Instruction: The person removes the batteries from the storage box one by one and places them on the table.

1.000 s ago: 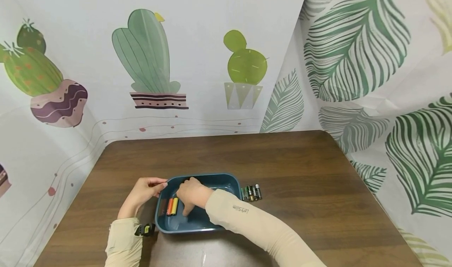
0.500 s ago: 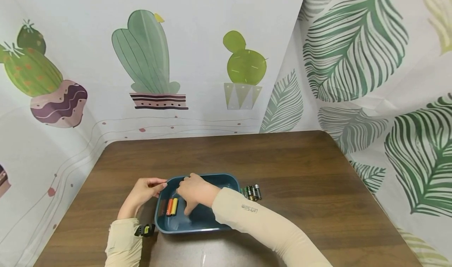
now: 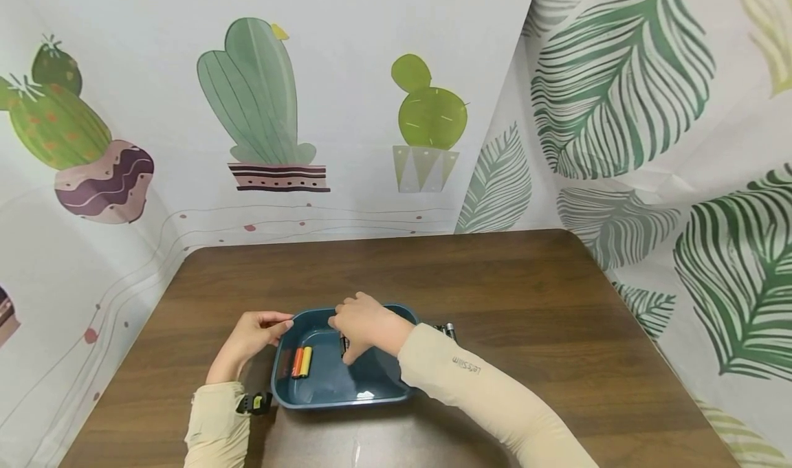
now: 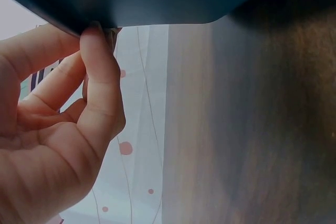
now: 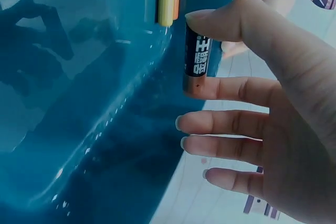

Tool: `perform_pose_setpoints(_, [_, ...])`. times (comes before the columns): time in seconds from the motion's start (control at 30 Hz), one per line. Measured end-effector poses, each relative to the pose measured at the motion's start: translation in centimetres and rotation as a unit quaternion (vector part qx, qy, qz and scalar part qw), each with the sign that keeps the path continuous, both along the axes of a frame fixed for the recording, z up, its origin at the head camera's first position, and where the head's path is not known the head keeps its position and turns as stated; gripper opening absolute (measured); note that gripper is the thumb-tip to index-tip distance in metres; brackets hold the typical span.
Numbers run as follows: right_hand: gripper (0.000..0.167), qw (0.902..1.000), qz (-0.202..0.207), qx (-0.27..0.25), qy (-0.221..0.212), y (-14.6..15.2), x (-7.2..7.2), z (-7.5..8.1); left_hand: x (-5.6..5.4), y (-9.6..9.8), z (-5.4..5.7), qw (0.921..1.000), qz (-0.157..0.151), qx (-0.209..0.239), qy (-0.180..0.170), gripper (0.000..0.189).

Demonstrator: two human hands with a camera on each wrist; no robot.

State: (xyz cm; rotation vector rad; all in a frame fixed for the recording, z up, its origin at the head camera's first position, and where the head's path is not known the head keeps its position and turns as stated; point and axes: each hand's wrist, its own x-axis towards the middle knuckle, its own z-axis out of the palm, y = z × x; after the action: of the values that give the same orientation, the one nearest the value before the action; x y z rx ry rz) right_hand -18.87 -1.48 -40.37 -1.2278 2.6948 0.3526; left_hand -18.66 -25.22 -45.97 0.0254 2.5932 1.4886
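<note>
A black battery with a copper end (image 5: pixel 197 59) is pinched at its two ends by the thumb and index finger of my right hand (image 3: pixel 365 324), over the inside of a blue tray (image 3: pixel 334 405). The other fingers of that hand extend loosely. Inside the tray, at its left side, an orange battery (image 3: pixel 298 363) and a yellow battery (image 3: pixel 306 362) lie side by side. My left hand (image 3: pixel 246 336) pinches the tray's far left corner by the rim, its thumb (image 4: pixel 100 61) on the outer wall in the left wrist view.
Just right of the tray, dark batteries (image 3: pixel 449 330) lie on the brown wooden table (image 3: pixel 526 303), partly hidden by my right sleeve (image 3: pixel 489 392). A patterned cloth (image 3: pixel 353 110) hangs behind the table.
My right hand has lifted and shifted right within the tray, bringing the black battery into view. The left hand, the tray and the orange and yellow batteries stay in place.
</note>
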Motion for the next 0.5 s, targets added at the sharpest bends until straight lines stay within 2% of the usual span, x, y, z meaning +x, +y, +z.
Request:
perform_pose_setpoints(0.13, [0.051, 1.0000, -0.001, -0.001, 0.008, 1.2, -0.2, 0.1, 0.0, 0.0, 0.1, 1.0000, 0.000, 0.004, -0.003, 0.026])
perform_pose_setpoints(0.5, [0.030, 0.9984, -0.023, -0.051, -0.003, 3.9, -0.5, 0.8, 0.1, 0.1, 0.1, 1.0000, 0.000, 0.002, -0.001, 0.025])
